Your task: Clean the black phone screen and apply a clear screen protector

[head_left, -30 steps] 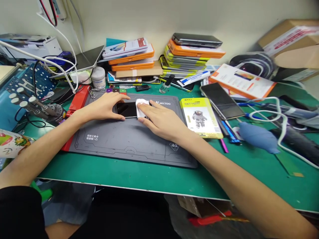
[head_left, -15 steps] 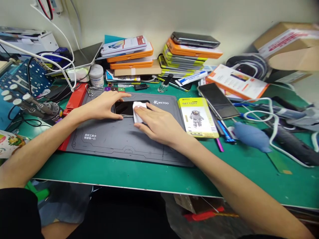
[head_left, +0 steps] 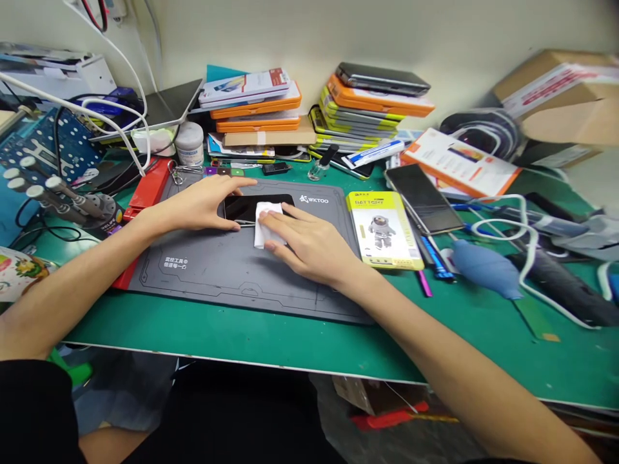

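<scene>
A black smartphone [head_left: 240,206] lies flat on the grey work mat [head_left: 217,274]. My left hand [head_left: 207,201] braces the phone's left end, its thumb on the near edge and its fingers at the far edge. Under the fingers of my right hand [head_left: 312,243] is a folded white wipe [head_left: 262,233], pressed against the near side of the phone's right half. That hand and the wipe hide part of the screen.
Right of the mat lies a yellow battery package [head_left: 384,229], near another phone [head_left: 425,196] and a blue air blower [head_left: 486,265]. Stacked boxes [head_left: 360,119] line the wall. At left are a screwdriver holder [head_left: 91,212] and a red strip [head_left: 147,193].
My right hand has slid the wipe slightly toward me and to the left over the phone's near edge. My left hand stays at the phone's left end.
</scene>
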Available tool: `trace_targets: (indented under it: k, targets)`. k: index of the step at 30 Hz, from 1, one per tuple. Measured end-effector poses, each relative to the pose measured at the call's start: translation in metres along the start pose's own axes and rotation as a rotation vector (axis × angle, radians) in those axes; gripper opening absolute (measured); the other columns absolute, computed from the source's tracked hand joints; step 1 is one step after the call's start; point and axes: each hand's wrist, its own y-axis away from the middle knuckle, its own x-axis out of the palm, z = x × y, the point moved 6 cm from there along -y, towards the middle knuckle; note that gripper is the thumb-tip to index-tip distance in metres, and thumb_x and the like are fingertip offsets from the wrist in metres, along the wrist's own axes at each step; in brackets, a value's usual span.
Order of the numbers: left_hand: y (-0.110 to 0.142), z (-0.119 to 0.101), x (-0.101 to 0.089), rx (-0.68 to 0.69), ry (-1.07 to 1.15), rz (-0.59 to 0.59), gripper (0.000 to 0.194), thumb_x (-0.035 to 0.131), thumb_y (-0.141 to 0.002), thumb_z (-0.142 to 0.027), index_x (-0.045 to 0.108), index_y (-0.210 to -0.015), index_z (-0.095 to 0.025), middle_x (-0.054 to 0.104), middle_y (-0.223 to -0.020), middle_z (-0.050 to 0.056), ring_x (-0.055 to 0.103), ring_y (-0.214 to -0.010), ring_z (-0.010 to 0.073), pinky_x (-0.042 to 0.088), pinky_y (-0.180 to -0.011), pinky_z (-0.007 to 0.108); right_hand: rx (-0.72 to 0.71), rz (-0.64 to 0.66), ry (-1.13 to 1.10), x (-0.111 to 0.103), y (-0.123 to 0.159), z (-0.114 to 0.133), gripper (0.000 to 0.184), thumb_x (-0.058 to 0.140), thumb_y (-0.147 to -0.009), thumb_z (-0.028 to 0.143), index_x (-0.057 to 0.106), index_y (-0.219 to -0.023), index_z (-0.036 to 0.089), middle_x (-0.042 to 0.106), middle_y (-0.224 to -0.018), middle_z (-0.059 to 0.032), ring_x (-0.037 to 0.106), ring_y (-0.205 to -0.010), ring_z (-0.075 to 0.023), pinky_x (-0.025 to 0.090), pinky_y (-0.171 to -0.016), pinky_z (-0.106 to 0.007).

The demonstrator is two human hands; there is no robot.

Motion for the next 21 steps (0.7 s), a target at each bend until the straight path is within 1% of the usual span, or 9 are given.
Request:
trace_targets:
  k: [2, 4, 8, 11, 13, 15, 16, 18, 21]
  targets:
    - [0.001, 0.000, 0.000, -0.004, -0.003, -0.003, 0.096, 0.085, -0.091, -0.053, 0.045, -0.173, -0.021, 0.073, -0.152, 0.015, 0.067, -0.139, 0.0336, 0.047, -0.118, 0.044, -0.024, -0.008, -0.013, 0.002, 0.003, 0.004, 0.058, 0.037, -0.121, 0.046, 0.070, -0.153, 0.010, 0.067, -0.161, -0.0169, 0.065, -0.153, -0.0314, 0.043, -0.138, -0.056]
    - [0.001, 0.000, 0.001, -0.003, 0.003, -0.008, 0.097, 0.085, -0.091, -0.053, 0.045, -0.173, -0.021, 0.073, -0.151, 0.016, 0.067, -0.140, 0.0335, 0.048, -0.118, 0.043, -0.017, 0.001, -0.018, 0.007, -0.003, 0.001, 0.058, 0.035, -0.121, 0.043, 0.067, -0.157, 0.009, 0.063, -0.166, -0.0170, 0.061, -0.156, -0.0303, 0.040, -0.139, -0.057]
    - [0.001, 0.003, 0.002, 0.007, 0.025, -0.018, 0.097, 0.087, -0.091, -0.054, 0.045, -0.173, -0.023, 0.074, -0.152, 0.015, 0.069, -0.140, 0.0331, 0.049, -0.117, 0.042, 0.030, 0.066, -0.010, 0.016, -0.020, -0.012, 0.061, 0.038, -0.121, 0.042, 0.054, -0.167, 0.006, 0.051, -0.175, -0.0197, 0.048, -0.166, -0.0332, 0.033, -0.141, -0.063]
    - [0.002, 0.005, 0.000, 0.000, 0.087, -0.042, 0.095, 0.086, -0.092, -0.059, 0.046, -0.171, -0.024, 0.077, -0.146, 0.013, 0.073, -0.135, 0.0315, 0.052, -0.113, 0.040, 0.009, 0.086, 0.005, 0.014, -0.018, -0.011, 0.062, 0.042, -0.120, 0.044, 0.054, -0.168, 0.006, 0.050, -0.175, -0.0210, 0.048, -0.166, -0.0345, 0.033, -0.141, -0.064]
    - [0.004, 0.007, -0.006, -0.039, 0.166, -0.137, 0.078, 0.072, -0.104, -0.060, 0.050, -0.168, -0.023, 0.081, -0.140, 0.011, 0.075, -0.131, 0.0273, 0.053, -0.112, 0.037, -0.039, 0.083, 0.018, 0.011, -0.009, -0.006, 0.062, 0.043, -0.120, 0.046, 0.057, -0.165, 0.006, 0.053, -0.173, -0.0210, 0.051, -0.164, -0.0345, 0.034, -0.141, -0.062]
    - [0.007, 0.008, -0.018, -0.090, 0.231, -0.313, 0.056, 0.050, -0.116, -0.057, 0.060, -0.158, -0.021, 0.085, -0.128, 0.009, 0.078, -0.123, 0.0218, 0.055, -0.109, 0.034, -0.074, 0.085, 0.016, 0.010, -0.001, -0.001, 0.061, 0.044, -0.120, 0.046, 0.058, -0.165, 0.008, 0.055, -0.172, -0.0197, 0.053, -0.162, -0.0337, 0.036, -0.141, -0.062]
    - [0.010, 0.008, -0.023, -0.105, 0.248, -0.402, 0.053, 0.041, -0.120, -0.056, 0.067, -0.148, -0.020, 0.087, -0.119, 0.008, 0.079, -0.116, 0.0197, 0.056, -0.106, 0.033, -0.074, 0.089, 0.011, 0.010, 0.000, 0.000, 0.061, 0.043, -0.120, 0.045, 0.057, -0.166, 0.009, 0.054, -0.173, -0.0191, 0.052, -0.163, -0.0334, 0.036, -0.141, -0.062]
    - [0.013, 0.006, -0.030, -0.107, 0.267, -0.509, 0.062, 0.030, -0.122, -0.058, 0.077, -0.125, -0.018, 0.086, -0.097, 0.006, 0.080, -0.096, 0.0172, 0.058, -0.094, 0.031, -0.046, 0.107, 0.004, 0.014, -0.004, -0.003, 0.063, 0.039, -0.120, 0.044, 0.052, -0.170, 0.007, 0.050, -0.176, -0.0194, 0.048, -0.166, -0.0333, 0.037, -0.140, -0.062]
    - [0.015, 0.005, -0.033, -0.114, 0.285, -0.572, 0.072, 0.027, -0.121, -0.063, 0.079, -0.098, -0.018, 0.077, -0.069, 0.003, 0.075, -0.070, 0.0151, 0.057, -0.077, 0.031, 0.004, 0.147, 0.018, 0.023, -0.026, -0.010, 0.068, 0.034, -0.121, 0.046, 0.048, -0.171, 0.003, 0.046, -0.178, -0.0205, 0.042, -0.169, -0.0330, 0.031, -0.142, -0.061]
